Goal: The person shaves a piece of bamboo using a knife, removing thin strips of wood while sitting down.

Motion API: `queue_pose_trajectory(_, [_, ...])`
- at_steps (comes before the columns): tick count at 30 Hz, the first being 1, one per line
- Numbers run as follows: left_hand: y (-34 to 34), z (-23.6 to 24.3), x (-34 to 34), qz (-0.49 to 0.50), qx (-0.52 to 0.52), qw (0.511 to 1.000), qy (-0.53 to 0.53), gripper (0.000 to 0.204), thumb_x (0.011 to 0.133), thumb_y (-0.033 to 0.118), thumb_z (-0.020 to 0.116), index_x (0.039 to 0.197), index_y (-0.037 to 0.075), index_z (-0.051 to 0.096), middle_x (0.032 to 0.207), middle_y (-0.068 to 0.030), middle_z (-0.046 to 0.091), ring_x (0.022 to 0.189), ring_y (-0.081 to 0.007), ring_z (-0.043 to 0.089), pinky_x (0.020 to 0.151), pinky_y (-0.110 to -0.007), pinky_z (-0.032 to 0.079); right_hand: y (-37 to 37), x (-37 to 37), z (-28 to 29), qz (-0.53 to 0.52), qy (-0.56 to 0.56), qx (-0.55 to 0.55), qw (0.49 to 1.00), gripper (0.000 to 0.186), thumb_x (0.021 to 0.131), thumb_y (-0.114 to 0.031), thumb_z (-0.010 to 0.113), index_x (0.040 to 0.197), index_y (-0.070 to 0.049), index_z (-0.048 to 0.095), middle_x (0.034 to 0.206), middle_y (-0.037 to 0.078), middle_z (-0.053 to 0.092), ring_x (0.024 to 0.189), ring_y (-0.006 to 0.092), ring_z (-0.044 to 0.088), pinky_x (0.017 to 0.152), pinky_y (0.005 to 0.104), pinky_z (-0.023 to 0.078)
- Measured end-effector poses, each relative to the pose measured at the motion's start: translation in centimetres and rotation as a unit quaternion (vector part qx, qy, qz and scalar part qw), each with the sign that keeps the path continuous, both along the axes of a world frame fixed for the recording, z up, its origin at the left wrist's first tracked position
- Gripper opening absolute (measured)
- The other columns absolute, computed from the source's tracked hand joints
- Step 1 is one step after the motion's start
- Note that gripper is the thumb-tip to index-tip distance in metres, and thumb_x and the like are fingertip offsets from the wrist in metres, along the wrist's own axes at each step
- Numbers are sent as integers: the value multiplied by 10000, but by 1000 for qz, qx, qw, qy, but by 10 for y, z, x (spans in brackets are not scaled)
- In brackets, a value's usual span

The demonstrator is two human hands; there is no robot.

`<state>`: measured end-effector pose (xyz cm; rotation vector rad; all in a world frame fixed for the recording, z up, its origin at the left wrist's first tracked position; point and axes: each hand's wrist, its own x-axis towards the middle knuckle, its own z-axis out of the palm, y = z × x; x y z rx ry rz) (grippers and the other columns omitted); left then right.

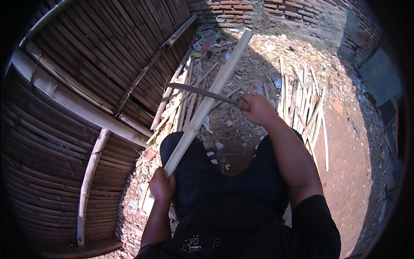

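Observation:
My left hand (161, 185) grips the lower end of a long, pale bamboo strip (198, 118), which slants up and to the right past my left knee. My right hand (256, 110) is closed on the short handle of a long machete (202, 90). The machete's dark blade points left and crosses the strip in the picture; I cannot tell whether they touch. My dark trousered legs (271, 159) are bent beneath, with sandals partly showing between them.
A woven bamboo wall with poles (64, 95) stands on my left. Bundles of split strips lie on the littered ground at left (185, 103) and right (302, 108). A brick wall (284, 13) runs across the back, and a greenish panel (377, 75) leans at right.

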<state>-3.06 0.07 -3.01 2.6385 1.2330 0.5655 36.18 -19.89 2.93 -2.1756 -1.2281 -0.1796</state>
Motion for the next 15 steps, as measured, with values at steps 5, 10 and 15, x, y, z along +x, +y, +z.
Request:
queue_pose_trajectory(5, [0,3,-1,1,11,1000,6,442,838,345,824,1110,32,670,902,-212,727,799,-437,713,709,-529,569,23,-27,-4,142,-106,-121,977,284,741,-186,764,987,-98,654,819,141,686,823,416,690,773,526,552])
queue_pose_trajectory(10, [4,-1,-5,-18,29,999,-3,448,834,347,829,1111,30,674,913,-215,731,804,-433,717,714,-530,572,26,-29,-1,134,-100,-106,980,256,744,-186,759,953,-100,639,811,142,683,830,405,695,767,530,552])
queue_pose_trajectory(15, [1,1,0,-2,17,1000,3,465,838,365,835,1107,21,674,897,-220,727,787,-438,715,694,-527,572,2,3,6,-57,18,-30,998,230,849,-225,732,1013,-80,661,890,191,712,889,424,699,802,539,554])
